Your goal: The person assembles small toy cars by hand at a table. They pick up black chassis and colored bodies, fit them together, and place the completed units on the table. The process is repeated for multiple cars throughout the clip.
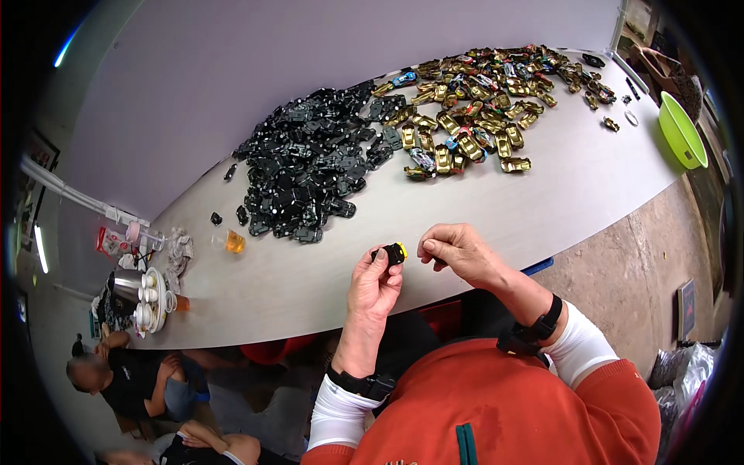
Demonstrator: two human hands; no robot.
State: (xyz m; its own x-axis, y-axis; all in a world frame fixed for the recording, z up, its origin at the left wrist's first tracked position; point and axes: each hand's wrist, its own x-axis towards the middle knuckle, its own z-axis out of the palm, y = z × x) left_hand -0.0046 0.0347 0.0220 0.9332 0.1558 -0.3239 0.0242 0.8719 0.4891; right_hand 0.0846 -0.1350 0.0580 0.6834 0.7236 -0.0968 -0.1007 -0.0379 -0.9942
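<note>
My left hand is closed around a small black toy car part with a bright yellow edge, held above the near side of the table. The thumb lies across its left end. Just to the right, apart from the part, my right hand has its thumb and fingertips pinched together; whether anything tiny is between them cannot be made out. Beyond my hands lie a large heap of black toy car parts and, to its right, a spread of shiny gold toy cars mixed with several multicoloured ones.
A pale table runs along a wall. On its left stand a glass of amber drink and a tray with white cups. A green basin sits at the right end. Two people sit at the lower left, one in a black shirt.
</note>
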